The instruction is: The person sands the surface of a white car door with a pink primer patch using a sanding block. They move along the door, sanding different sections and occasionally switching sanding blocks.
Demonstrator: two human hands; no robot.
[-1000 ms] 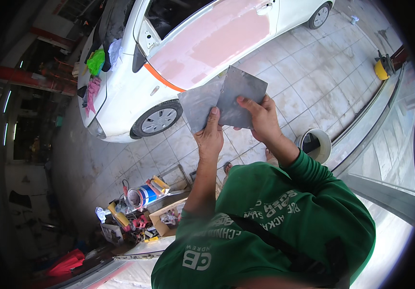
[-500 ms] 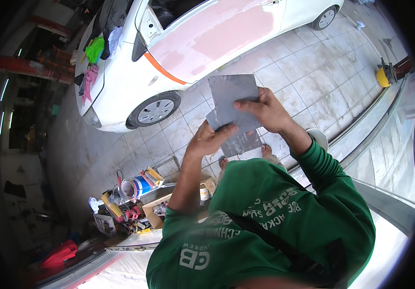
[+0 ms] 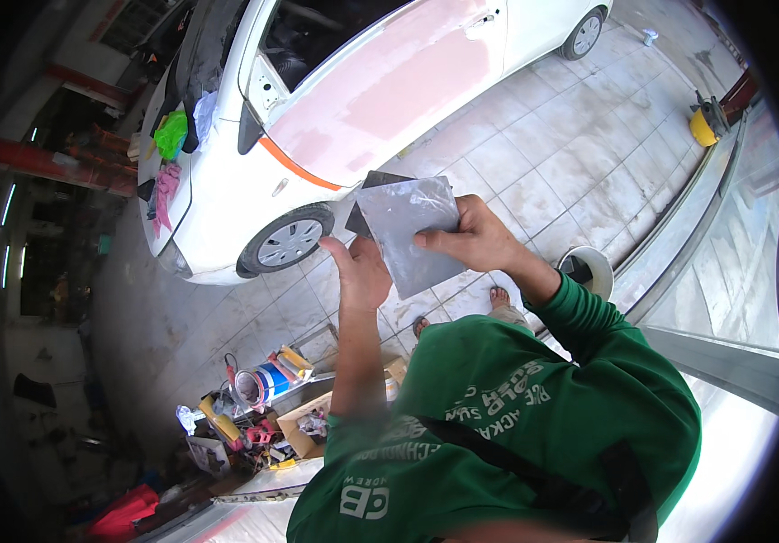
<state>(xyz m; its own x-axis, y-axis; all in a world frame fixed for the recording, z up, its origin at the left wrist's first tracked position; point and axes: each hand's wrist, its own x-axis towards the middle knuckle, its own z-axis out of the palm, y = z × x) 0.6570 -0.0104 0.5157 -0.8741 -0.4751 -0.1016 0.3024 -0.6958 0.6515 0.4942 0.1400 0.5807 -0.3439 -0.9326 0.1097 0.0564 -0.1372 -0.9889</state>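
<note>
Wide tiled floor (image 3: 579, 172) fills the scene, pale square slabs, dusty and stained, bending with the lens. On it stands a white car (image 3: 317, 118), its door panel sanded to a pinkish patch, an orange stripe along the lower edge, green and pink rags draped on the bonnet. To the far left the workshop falls into shadow, with a red beam (image 3: 55, 163) across it. A metal rail (image 3: 679, 244) runs along the right. Down at lower left sits a clutter of tins and tools (image 3: 254, 407) beside an open cardboard box (image 3: 304, 425). A white bucket (image 3: 589, 270) stands near the person's bare foot. In the middle, held up in front of the chest, a grey sheet of sandpaper (image 3: 408, 231): the right hand (image 3: 471, 240) pinches its right edge, thumb over the face, while the left hand (image 3: 358, 271) touches its lower left edge, fingers loosely curled.
</note>
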